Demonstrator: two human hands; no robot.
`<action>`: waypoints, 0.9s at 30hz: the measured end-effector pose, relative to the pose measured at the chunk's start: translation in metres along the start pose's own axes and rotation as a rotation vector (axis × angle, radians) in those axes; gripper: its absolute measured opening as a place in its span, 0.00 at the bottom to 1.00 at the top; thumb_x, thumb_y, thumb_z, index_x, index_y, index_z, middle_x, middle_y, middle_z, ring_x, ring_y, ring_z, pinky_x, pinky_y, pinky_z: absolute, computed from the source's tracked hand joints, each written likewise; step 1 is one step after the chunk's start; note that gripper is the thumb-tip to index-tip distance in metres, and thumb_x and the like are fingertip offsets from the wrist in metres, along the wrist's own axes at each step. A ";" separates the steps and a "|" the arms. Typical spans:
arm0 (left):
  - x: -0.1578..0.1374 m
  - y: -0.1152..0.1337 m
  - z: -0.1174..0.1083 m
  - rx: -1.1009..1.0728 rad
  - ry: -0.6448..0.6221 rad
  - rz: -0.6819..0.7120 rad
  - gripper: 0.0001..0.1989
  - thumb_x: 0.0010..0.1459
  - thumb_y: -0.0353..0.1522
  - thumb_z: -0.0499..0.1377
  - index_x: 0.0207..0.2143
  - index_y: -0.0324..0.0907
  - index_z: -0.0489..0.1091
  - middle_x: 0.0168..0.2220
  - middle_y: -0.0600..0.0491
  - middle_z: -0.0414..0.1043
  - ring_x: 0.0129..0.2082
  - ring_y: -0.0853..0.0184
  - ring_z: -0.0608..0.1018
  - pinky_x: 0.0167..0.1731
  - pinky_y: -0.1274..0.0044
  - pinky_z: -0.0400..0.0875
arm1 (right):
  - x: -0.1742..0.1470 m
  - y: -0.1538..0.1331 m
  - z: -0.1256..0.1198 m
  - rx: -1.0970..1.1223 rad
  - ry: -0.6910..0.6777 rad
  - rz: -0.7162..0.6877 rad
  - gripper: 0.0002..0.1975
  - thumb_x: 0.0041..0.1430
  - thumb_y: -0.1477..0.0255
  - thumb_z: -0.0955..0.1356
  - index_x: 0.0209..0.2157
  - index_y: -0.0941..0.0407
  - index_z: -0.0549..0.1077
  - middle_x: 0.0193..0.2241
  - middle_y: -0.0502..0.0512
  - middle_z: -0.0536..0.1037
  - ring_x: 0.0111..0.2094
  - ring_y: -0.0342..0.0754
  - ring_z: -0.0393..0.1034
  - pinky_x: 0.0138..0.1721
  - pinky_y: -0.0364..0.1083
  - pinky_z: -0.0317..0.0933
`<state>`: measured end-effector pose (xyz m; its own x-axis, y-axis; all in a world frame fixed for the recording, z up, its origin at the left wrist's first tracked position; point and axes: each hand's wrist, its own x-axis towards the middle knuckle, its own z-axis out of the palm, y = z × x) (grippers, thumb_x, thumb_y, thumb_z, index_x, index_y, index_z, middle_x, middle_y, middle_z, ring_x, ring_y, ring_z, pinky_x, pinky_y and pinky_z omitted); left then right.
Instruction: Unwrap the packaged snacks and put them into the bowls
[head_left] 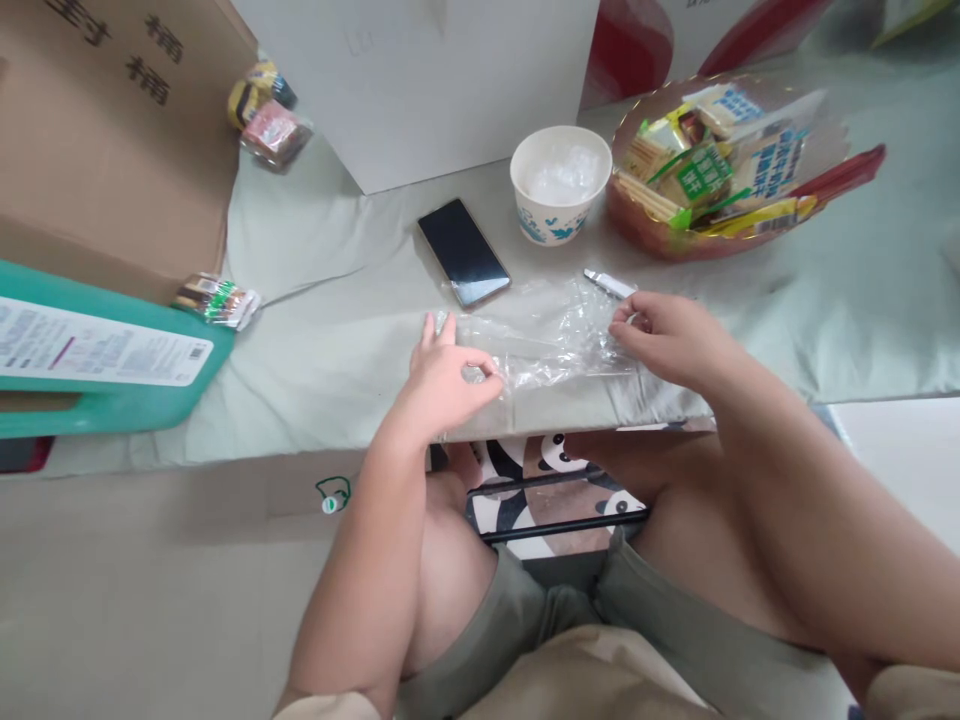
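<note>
Both our hands are on the film [551,345], a clear crinkled sheet flat on the cloth [322,365], spanning the gap between them. Left hand [448,385]: thumb and index tips close into a ring at the film's left end, other fingers spread forward; we can't tell if plastic is caught between the tips. Right hand [669,335]: thumb and index pinched together on the film's crumpled right end.

Edges: the table's front edge runs just on our side of both hands, so little room toward us; our thighs are below it. Just ahead of the right fingertips lies the silver strip [607,283], near end partly hidden by the hand; can't tell if touching.

Phone [465,255] sits just ahead of the left hand, near the film's far edge. Bowl [553,225], with clear plastic inside, is ahead of the gap between hands. Basket [637,235], holding snacks [701,175], is ahead of the right hand, beside the bowl.

Widest room: leftward, cloth runs from the left hand to the snack pack [214,300] by the carton [112,180]; more cloth extends right of the right hand. White box [442,90] limits reach beyond phone and bowl.
</note>
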<state>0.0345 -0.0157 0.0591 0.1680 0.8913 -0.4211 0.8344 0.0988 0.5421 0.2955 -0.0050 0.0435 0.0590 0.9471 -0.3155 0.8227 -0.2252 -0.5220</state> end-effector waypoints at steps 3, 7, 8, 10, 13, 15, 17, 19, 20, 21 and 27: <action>0.005 -0.006 0.004 -0.093 0.151 0.030 0.02 0.51 0.28 0.66 0.27 0.43 0.79 0.76 0.49 0.52 0.77 0.40 0.41 0.72 0.47 0.44 | 0.000 0.000 0.000 0.010 0.001 0.004 0.04 0.55 0.70 0.67 0.26 0.52 0.70 0.17 0.47 0.69 0.21 0.47 0.62 0.29 0.47 0.52; 0.016 -0.018 0.006 -0.376 0.453 0.221 0.02 0.52 0.30 0.65 0.27 0.43 0.78 0.62 0.45 0.74 0.68 0.49 0.70 0.67 0.57 0.64 | 0.003 0.002 0.001 0.098 0.124 -0.018 0.04 0.56 0.70 0.68 0.27 0.52 0.70 0.17 0.47 0.68 0.22 0.47 0.63 0.29 0.47 0.53; 0.020 -0.019 0.006 -0.468 0.484 0.249 0.03 0.53 0.31 0.65 0.27 0.43 0.77 0.55 0.45 0.79 0.60 0.53 0.77 0.62 0.60 0.70 | 0.005 0.004 0.002 0.144 0.171 -0.019 0.04 0.57 0.70 0.68 0.28 0.52 0.70 0.18 0.46 0.68 0.22 0.46 0.63 0.29 0.47 0.54; 0.029 -0.020 0.004 -0.635 0.469 0.213 0.06 0.56 0.34 0.64 0.28 0.42 0.76 0.40 0.48 0.82 0.42 0.61 0.84 0.47 0.69 0.79 | 0.010 0.008 0.005 0.275 0.263 -0.013 0.04 0.60 0.68 0.67 0.31 0.52 0.69 0.19 0.46 0.69 0.22 0.46 0.65 0.28 0.47 0.56; 0.043 -0.015 0.000 -0.739 0.430 -0.004 0.07 0.60 0.34 0.62 0.29 0.41 0.74 0.28 0.52 0.77 0.21 0.71 0.76 0.21 0.79 0.70 | 0.013 0.014 0.011 0.529 0.340 -0.020 0.07 0.64 0.63 0.66 0.40 0.51 0.67 0.24 0.47 0.75 0.23 0.46 0.71 0.29 0.47 0.61; 0.049 -0.011 -0.003 -0.716 0.445 -0.107 0.06 0.61 0.32 0.61 0.31 0.41 0.74 0.24 0.55 0.74 0.15 0.74 0.69 0.14 0.81 0.60 | 0.012 0.016 0.015 0.633 0.339 -0.058 0.15 0.62 0.59 0.68 0.46 0.50 0.65 0.27 0.47 0.77 0.25 0.47 0.75 0.30 0.48 0.64; 0.052 -0.009 -0.005 -0.674 0.450 -0.145 0.05 0.61 0.32 0.61 0.32 0.41 0.74 0.21 0.57 0.71 0.12 0.75 0.66 0.13 0.82 0.56 | 0.009 0.016 0.015 0.636 0.311 -0.089 0.20 0.59 0.60 0.71 0.49 0.49 0.64 0.26 0.46 0.77 0.25 0.48 0.76 0.32 0.49 0.66; 0.053 -0.010 -0.007 -0.627 0.435 -0.159 0.05 0.61 0.32 0.61 0.32 0.42 0.74 0.17 0.58 0.68 0.11 0.75 0.64 0.12 0.82 0.54 | 0.009 0.017 0.014 0.572 0.280 -0.081 0.20 0.58 0.63 0.71 0.50 0.49 0.65 0.22 0.44 0.74 0.23 0.48 0.73 0.31 0.49 0.66; 0.052 -0.012 -0.008 -0.601 0.425 -0.169 0.05 0.60 0.33 0.62 0.31 0.42 0.74 0.16 0.59 0.66 0.11 0.75 0.62 0.12 0.82 0.53 | 0.010 0.018 0.013 0.530 0.272 -0.064 0.18 0.58 0.65 0.70 0.49 0.50 0.66 0.20 0.43 0.73 0.21 0.48 0.71 0.29 0.49 0.65; 0.052 -0.013 -0.009 -0.578 0.418 -0.181 0.06 0.60 0.33 0.62 0.30 0.42 0.73 0.14 0.60 0.63 0.10 0.75 0.60 0.11 0.81 0.51 | 0.012 0.020 0.011 0.484 0.268 -0.047 0.16 0.59 0.66 0.69 0.49 0.50 0.67 0.19 0.43 0.71 0.20 0.48 0.69 0.28 0.49 0.63; 0.057 -0.021 -0.012 -0.532 0.460 -0.209 0.07 0.59 0.33 0.63 0.28 0.41 0.73 0.15 0.59 0.63 0.12 0.75 0.59 0.12 0.81 0.51 | 0.020 0.032 0.008 0.143 0.316 -0.040 0.21 0.56 0.68 0.69 0.52 0.53 0.69 0.30 0.53 0.79 0.29 0.53 0.73 0.36 0.54 0.67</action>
<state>0.0203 0.0381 0.0325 -0.3023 0.9142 -0.2699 0.4374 0.3846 0.8129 0.3181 0.0049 0.0138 0.2187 0.9748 -0.0437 0.7419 -0.1952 -0.6414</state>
